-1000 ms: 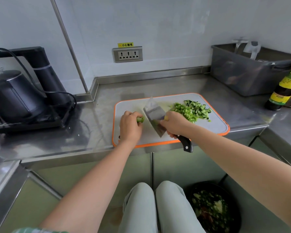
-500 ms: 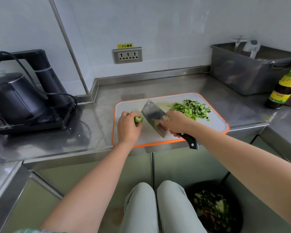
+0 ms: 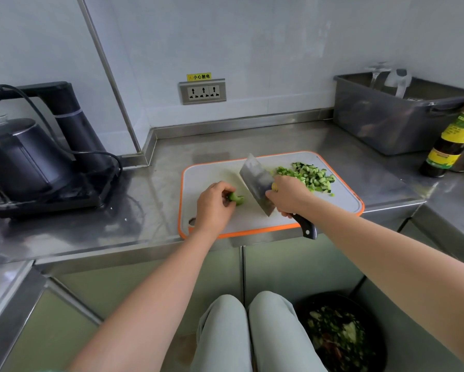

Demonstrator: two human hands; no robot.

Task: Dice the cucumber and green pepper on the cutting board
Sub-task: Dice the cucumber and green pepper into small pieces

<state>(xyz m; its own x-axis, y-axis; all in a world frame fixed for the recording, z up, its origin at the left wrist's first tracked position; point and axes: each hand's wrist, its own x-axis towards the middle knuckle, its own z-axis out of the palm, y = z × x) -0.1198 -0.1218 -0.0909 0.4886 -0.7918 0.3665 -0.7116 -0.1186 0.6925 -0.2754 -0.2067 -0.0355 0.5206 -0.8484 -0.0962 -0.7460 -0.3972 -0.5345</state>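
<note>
Green pepper piece [image 3: 236, 198]: small, on the left half of the cutting board [image 3: 212, 170], pinched at its left end by the curled fingertips of the left hand [image 3: 214, 205].
Diced pile [image 3: 307, 177]: cucumber and pepper cubes heaped at the board's far right corner.
Cleaver [image 3: 257, 183]: broad blade set just right of the pepper piece, apart from it; black handle projected over the board's near edge. The right hand [image 3: 287, 196] was wrapped closed around the handle where it met the blade.
Board: grey, orange-rimmed, flat on the steel counter [image 3: 91, 232].
Black kettle [image 3: 19, 157]: on its base, far left.
Grey tub [image 3: 381, 124] and dark sauce bottle [image 3: 450, 140]: far right.
Wall socket [image 3: 202, 91]: behind the board.
Bin of green scraps [image 3: 338, 336]: on the floor, beside the person's knees.
</note>
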